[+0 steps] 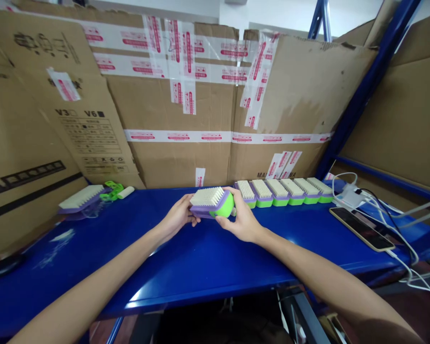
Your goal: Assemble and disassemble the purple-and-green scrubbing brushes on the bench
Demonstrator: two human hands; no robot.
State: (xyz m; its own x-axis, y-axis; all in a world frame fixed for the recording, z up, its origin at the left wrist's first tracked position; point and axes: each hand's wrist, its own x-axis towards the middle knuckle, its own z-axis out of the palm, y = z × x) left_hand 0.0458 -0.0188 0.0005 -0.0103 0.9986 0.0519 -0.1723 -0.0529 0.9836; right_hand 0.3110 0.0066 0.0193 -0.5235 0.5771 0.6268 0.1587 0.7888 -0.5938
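Both hands hold one scrub brush (212, 202) above the middle of the blue table, its pale bristles facing up and its body purple with a bright green end. My left hand (177, 212) grips the purple end, fingertips curling underneath. At the green end, my right hand (241, 215) has its thumb in front and fingers behind. Just beyond it, a row of several similar brushes (279, 192) stands along the back edge, bristles up, with purple and green bodies. The underside of the held brush is hidden.
At the back left lie a purple brush head (80, 198), green plastic parts (111, 191) and a small white cylinder (125, 192). On the right are a phone (361, 229), a white charger (347, 197) and loose cables. Taped cardboard (179, 157) walls the back of the blue table (200, 272).
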